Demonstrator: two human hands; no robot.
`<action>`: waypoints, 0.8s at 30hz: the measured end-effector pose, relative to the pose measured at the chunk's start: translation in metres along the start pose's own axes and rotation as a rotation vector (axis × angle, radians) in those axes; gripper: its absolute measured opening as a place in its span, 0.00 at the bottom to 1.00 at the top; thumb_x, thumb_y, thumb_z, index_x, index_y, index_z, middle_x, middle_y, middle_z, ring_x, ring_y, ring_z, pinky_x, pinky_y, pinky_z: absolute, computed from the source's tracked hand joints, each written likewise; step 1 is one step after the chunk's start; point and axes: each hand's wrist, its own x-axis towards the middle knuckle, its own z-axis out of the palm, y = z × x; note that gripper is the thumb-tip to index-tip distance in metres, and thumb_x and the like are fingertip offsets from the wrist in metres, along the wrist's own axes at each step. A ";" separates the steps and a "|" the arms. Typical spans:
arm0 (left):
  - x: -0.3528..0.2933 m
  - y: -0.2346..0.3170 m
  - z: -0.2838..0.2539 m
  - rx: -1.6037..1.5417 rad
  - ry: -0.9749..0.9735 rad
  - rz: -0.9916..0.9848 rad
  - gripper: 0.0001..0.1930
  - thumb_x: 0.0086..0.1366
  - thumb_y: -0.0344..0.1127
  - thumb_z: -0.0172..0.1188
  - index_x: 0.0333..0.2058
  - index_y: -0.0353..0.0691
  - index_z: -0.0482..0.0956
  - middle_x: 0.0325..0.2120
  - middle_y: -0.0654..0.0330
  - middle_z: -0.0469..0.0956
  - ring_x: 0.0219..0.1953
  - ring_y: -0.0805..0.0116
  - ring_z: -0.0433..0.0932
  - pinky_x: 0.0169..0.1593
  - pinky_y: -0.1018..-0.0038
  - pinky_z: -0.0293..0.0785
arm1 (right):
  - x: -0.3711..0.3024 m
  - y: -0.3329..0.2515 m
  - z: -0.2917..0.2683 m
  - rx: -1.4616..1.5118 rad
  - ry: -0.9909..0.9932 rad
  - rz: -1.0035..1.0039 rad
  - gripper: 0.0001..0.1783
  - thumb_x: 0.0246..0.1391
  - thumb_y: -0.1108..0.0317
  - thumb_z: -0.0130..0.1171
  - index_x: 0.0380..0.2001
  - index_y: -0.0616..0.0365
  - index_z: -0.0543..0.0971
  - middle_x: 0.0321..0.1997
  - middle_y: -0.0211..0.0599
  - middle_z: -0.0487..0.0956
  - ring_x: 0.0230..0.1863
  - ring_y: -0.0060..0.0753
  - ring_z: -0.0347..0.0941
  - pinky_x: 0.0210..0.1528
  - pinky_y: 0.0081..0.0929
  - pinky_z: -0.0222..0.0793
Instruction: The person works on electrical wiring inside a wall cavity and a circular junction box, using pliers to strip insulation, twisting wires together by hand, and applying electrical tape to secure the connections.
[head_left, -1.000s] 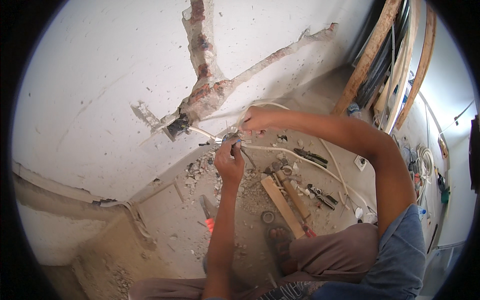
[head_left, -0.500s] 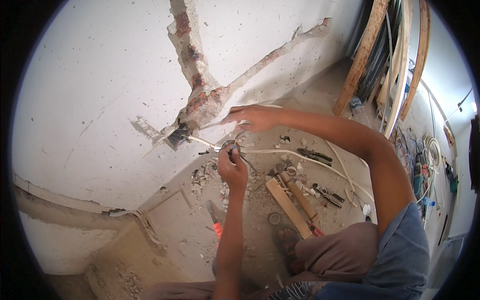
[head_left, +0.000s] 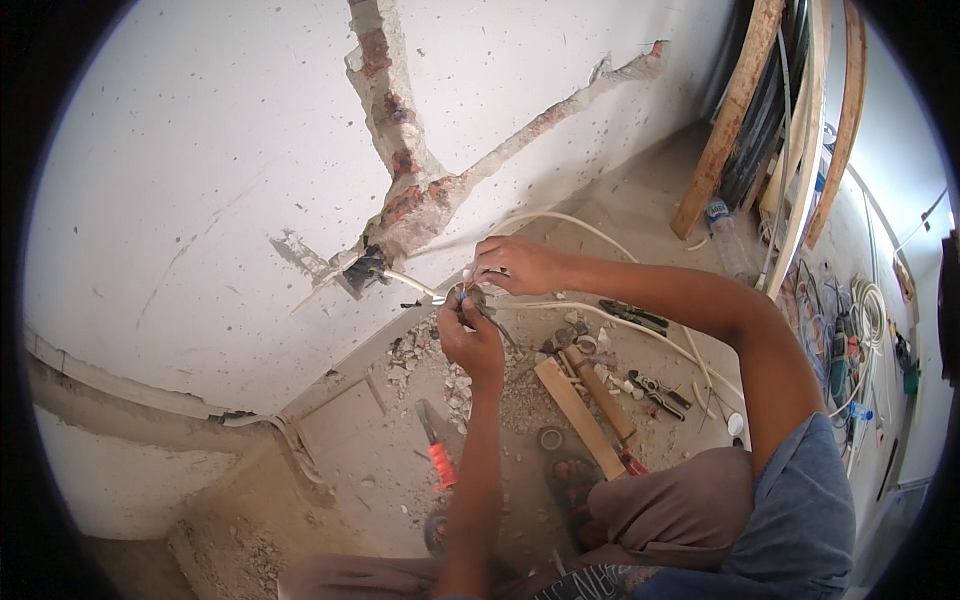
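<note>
1 left hand [head_left: 470,342] pinches thin wires [head_left: 463,297] beside the white cable [head_left: 411,285], near the broken wall [head_left: 412,205]. The right hand [head_left: 522,266] has just come back, so both hands meet there; I can't tell what it grips.

I have the left hand [head_left: 472,335] pinched, its forearm [head_left: 476,450] stretching away from the near edge; my right hand [head_left: 522,266] sits just beside, fingers bent, elbow [head_left: 765,310] crooked out right.

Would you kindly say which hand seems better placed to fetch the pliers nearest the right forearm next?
Probably the right hand: in the picture the pliers lie on its side, just below the right forearm, while the left hand pinches the wiring.
</note>
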 end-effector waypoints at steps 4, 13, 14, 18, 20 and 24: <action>0.005 0.014 0.003 -0.053 -0.004 -0.047 0.09 0.70 0.30 0.57 0.41 0.27 0.76 0.39 0.48 0.71 0.33 0.57 0.76 0.35 0.66 0.72 | 0.000 0.007 0.000 -0.023 0.086 0.009 0.04 0.54 0.71 0.61 0.32 0.58 0.81 0.34 0.42 0.77 0.41 0.49 0.75 0.43 0.44 0.71; 0.006 0.005 0.013 0.008 0.008 -0.030 0.08 0.70 0.28 0.54 0.42 0.27 0.73 0.41 0.46 0.69 0.37 0.45 0.77 0.36 0.58 0.73 | -0.006 -0.011 -0.002 -0.188 0.113 -0.015 0.06 0.51 0.74 0.59 0.34 0.59 0.76 0.36 0.41 0.73 0.42 0.47 0.74 0.43 0.39 0.72; 0.007 0.006 0.012 0.022 0.010 -0.018 0.08 0.70 0.29 0.54 0.42 0.27 0.73 0.41 0.46 0.69 0.37 0.44 0.77 0.37 0.57 0.73 | -0.005 -0.012 -0.003 -0.270 0.077 -0.057 0.07 0.51 0.74 0.60 0.35 0.59 0.76 0.38 0.40 0.73 0.44 0.46 0.73 0.46 0.40 0.72; 0.008 0.007 0.010 0.045 -0.010 -0.019 0.09 0.70 0.29 0.53 0.42 0.27 0.72 0.41 0.45 0.69 0.38 0.42 0.77 0.37 0.56 0.73 | 0.002 -0.015 -0.013 -0.536 -0.047 -0.222 0.12 0.46 0.74 0.61 0.37 0.58 0.76 0.46 0.37 0.73 0.51 0.41 0.71 0.54 0.40 0.71; 0.007 0.005 0.010 0.030 -0.023 -0.027 0.09 0.71 0.30 0.52 0.41 0.27 0.72 0.41 0.44 0.69 0.38 0.42 0.77 0.37 0.56 0.73 | 0.006 -0.017 -0.015 -0.601 -0.046 -0.308 0.13 0.44 0.74 0.61 0.37 0.58 0.76 0.48 0.36 0.72 0.54 0.40 0.71 0.56 0.39 0.71; 0.008 0.001 0.011 0.045 -0.043 -0.012 0.09 0.71 0.30 0.52 0.41 0.27 0.72 0.40 0.43 0.70 0.38 0.41 0.77 0.38 0.56 0.74 | 0.006 -0.011 -0.015 -0.528 0.009 -0.337 0.12 0.45 0.75 0.62 0.36 0.58 0.76 0.51 0.37 0.72 0.56 0.40 0.71 0.56 0.38 0.71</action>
